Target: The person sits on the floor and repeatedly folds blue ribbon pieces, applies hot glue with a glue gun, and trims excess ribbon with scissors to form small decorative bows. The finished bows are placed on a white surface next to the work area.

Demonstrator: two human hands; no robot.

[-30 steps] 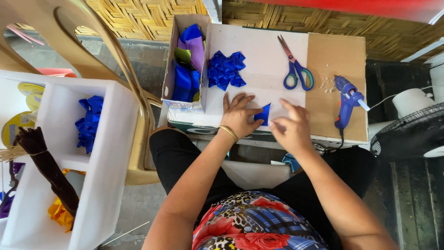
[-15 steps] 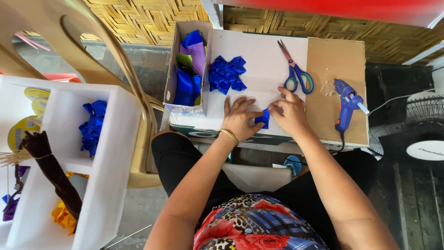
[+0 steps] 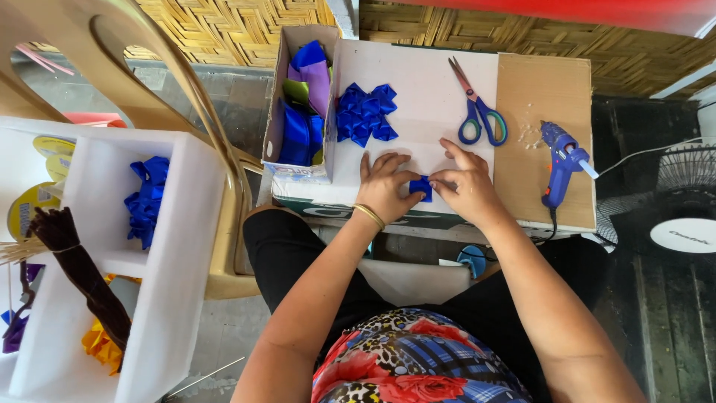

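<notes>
You pinched a small blue ribbon piece [image 3: 421, 187] between your left hand [image 3: 385, 186] and right hand [image 3: 464, 184], fingertips closed on it against the white board [image 3: 425, 82]. Beyond your grip lay folded blue ribbons [image 3: 365, 113]; scissors [image 3: 477, 108] lay beyond your right hand.

White board [image 3: 418, 75] on cardboard sheet [image 3: 541, 89], blue ribbon pile [image 3: 364, 113], scissors [image 3: 477, 112], glue gun [image 3: 561, 158]

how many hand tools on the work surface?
2: scissors lying on the white board beyond the right hand, and a blue glue gun on the brown board to its right.
</notes>
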